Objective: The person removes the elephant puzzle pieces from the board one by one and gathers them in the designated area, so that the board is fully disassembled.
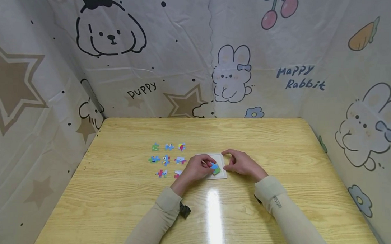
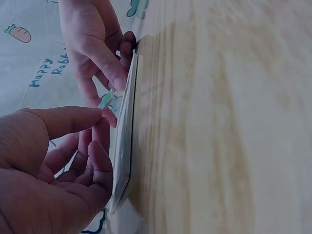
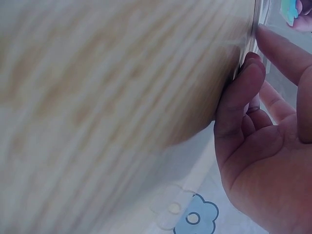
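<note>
My left hand (image 1: 196, 168) pinches a blue and green jigsaw piece (image 1: 215, 168) between thumb and index finger, over the white puzzle tray (image 1: 221, 175). In the left wrist view the piece (image 2: 106, 100) is tilted at the fingertips, close to the face of the tray (image 2: 126, 141). My right hand (image 1: 243, 164) rests at the tray's right edge, its thumb and index fingertip spaced apart along it. The right wrist view has these fingertips (image 3: 263, 34) right at the tray's rim. The left hand and forearm hide the tray's left part.
Loose jigsaw pieces (image 1: 166, 160) lie in three rows left of the tray, one partly covered by the left wrist. All of this is on a wood-grain table (image 1: 267, 141). Printed curtains (image 1: 187, 65) stand behind and at both sides.
</note>
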Demonstrator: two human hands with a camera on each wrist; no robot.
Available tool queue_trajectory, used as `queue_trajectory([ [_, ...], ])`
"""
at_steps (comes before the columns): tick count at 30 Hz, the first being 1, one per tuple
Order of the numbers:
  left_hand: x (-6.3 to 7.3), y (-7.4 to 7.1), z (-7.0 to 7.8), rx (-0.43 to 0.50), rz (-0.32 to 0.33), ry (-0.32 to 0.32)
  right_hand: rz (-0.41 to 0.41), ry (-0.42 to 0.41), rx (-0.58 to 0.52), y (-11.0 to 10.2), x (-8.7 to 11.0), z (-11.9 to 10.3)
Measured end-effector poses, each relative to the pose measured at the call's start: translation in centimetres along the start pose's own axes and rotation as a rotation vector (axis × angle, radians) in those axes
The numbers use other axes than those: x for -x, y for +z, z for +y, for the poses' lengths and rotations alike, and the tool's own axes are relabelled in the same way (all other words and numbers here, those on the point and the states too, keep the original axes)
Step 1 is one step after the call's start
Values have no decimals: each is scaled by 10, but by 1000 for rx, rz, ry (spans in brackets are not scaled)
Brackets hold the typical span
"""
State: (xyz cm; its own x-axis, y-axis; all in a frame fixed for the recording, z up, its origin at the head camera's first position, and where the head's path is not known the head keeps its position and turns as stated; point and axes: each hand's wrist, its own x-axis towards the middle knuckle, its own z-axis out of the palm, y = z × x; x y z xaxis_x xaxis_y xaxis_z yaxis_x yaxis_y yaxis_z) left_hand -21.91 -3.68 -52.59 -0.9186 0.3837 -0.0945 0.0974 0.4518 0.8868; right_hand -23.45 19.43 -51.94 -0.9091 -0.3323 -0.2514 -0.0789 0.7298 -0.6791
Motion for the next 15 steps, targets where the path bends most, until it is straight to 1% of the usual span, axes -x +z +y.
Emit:
queue_trajectory([
  [4,2,-2,2,3,-4,-14,0,6,0,0,1,-1],
  [9,6,-8,2,9,-5,-6,0,2,1,0,1,-1],
  [15,12,-18,-4,57,12,7,-3,7,7,0,2,-2],
])
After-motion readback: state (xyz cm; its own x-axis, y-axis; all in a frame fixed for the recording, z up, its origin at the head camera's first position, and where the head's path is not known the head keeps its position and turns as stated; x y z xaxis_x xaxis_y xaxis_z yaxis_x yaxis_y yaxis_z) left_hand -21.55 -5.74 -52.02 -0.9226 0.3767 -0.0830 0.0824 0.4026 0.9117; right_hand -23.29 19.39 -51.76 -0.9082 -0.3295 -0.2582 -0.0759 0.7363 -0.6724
